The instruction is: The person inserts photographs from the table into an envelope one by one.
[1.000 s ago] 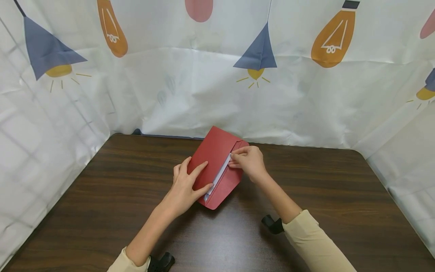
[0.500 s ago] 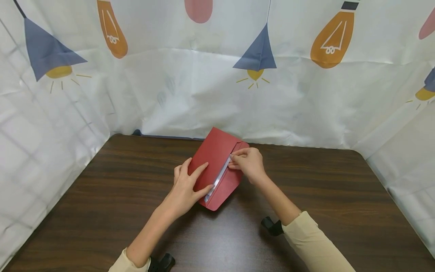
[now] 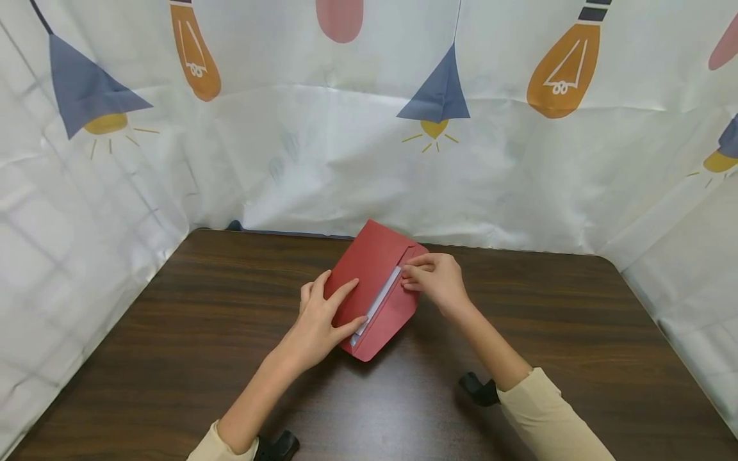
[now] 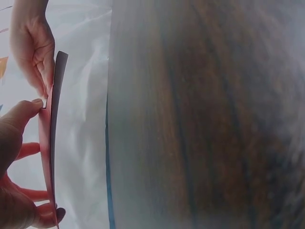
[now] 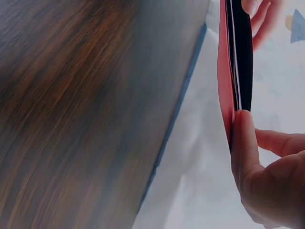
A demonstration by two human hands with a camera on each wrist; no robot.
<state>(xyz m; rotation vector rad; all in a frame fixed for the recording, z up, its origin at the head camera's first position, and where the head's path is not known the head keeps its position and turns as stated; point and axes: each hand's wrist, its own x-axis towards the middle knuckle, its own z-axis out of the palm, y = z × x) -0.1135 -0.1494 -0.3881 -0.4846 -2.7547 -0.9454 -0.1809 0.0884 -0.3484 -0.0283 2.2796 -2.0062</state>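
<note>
A red envelope (image 3: 369, 262), its flap (image 3: 398, 310) folded out, is held tilted above the table. White paper (image 3: 380, 298) shows along its opening. My left hand (image 3: 319, 320) grips the envelope's left side, thumb at the opening and fingers spread on the front. In the left wrist view, the left hand (image 4: 19, 157) has fingertips curled round the far edge. My right hand (image 3: 435, 278) has thumb and forefinger together at the paper's upper end. In the right wrist view, a finger of the right hand (image 5: 271, 176) covers the paper's end; its exact hold there is partly hidden.
A dark wood-grain table (image 3: 173, 346) lies beneath the hands. A white curtain (image 3: 288, 153) printed with lamps and bulbs hangs behind it and at both sides. Black wrist devices (image 3: 279, 445) sit at both cuffs.
Both hands and the envelope have shifted slightly right and nearer to me. My right hand has moved a little farther right than the envelope, baring more of the paper's upper end.
</note>
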